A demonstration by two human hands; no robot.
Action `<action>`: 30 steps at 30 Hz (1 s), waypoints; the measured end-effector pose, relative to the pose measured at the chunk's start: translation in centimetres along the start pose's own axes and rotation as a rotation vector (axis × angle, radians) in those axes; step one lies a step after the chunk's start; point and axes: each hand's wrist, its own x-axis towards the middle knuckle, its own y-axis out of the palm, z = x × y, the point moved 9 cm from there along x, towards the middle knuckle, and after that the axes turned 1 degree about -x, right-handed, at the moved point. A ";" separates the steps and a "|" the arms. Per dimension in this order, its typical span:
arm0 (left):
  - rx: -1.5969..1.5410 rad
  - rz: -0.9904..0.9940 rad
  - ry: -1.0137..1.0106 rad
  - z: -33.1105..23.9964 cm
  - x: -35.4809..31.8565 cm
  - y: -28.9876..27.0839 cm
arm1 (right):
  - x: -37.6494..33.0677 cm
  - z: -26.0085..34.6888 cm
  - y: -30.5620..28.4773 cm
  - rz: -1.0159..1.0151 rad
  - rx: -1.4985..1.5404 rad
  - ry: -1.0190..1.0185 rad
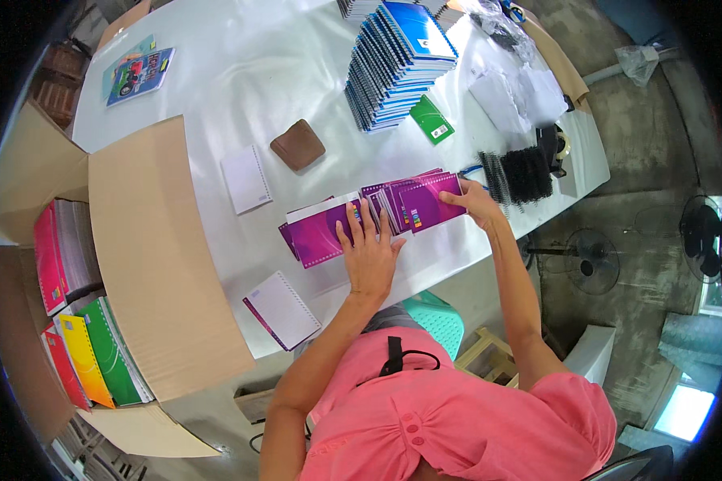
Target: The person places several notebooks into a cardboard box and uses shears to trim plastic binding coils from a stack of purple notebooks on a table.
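Left hand [371,258], fingers spread, rests on glossy purple rectangular paper cover [319,239], likely steadying it; right hand [476,204] pinches fanned purple rectangular paper covers [427,210], probably keeping them together

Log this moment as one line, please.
left hand: fingers spread on purple cover | right hand: pinching another purple cover | nearby: blue notebook stack, brown pad

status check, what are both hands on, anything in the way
Left hand spread over a purple cover. Right hand, thumb atop another purple cover. Black coils close beyond right hand; only hands lie over these two covers.
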 end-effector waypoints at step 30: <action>-1.289 0.298 -0.031 -5.9 3.5 -1.7 | -1.0 -12.9 -4.3 0.201 1.026 -0.206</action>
